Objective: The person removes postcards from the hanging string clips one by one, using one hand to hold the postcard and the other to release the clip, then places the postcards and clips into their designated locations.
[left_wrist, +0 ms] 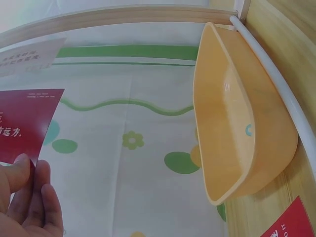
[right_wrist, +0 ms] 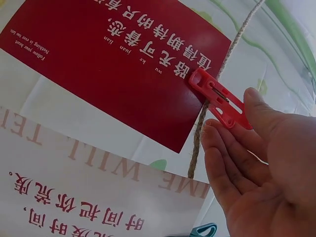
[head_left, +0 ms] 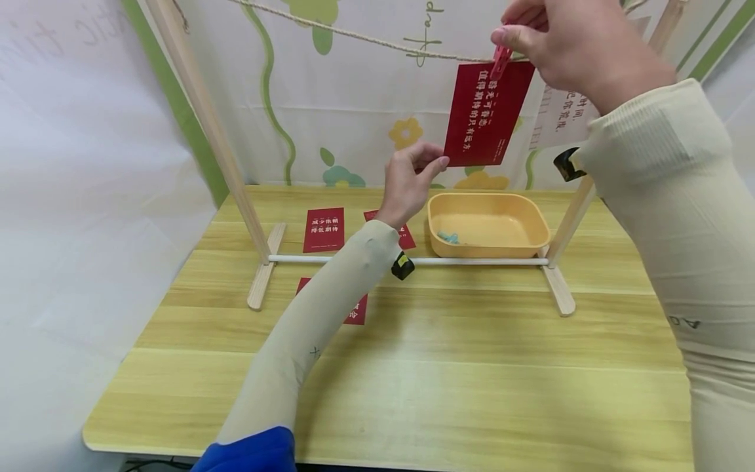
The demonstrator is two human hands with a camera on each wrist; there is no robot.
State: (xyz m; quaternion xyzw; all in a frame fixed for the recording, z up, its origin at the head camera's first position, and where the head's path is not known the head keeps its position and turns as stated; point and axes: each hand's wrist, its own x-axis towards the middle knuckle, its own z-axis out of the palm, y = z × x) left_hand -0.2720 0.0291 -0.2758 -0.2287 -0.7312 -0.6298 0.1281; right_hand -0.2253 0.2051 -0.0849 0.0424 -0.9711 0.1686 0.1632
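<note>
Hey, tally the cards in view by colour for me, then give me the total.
Red cards: 4, one at the rope and three on the table, counting the pieces showing either side of the left sleeve as one card each
White card: 1
Total: 5

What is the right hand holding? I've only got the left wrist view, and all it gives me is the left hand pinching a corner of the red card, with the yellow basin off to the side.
Observer: The right hand is holding a red clothespin at the upper edge of the red card.
Operator: That edge is cut off for me. Does anything run along it?
Observer: Yes, a twisted rope runs along that edge, as the right wrist view shows up close.
</note>
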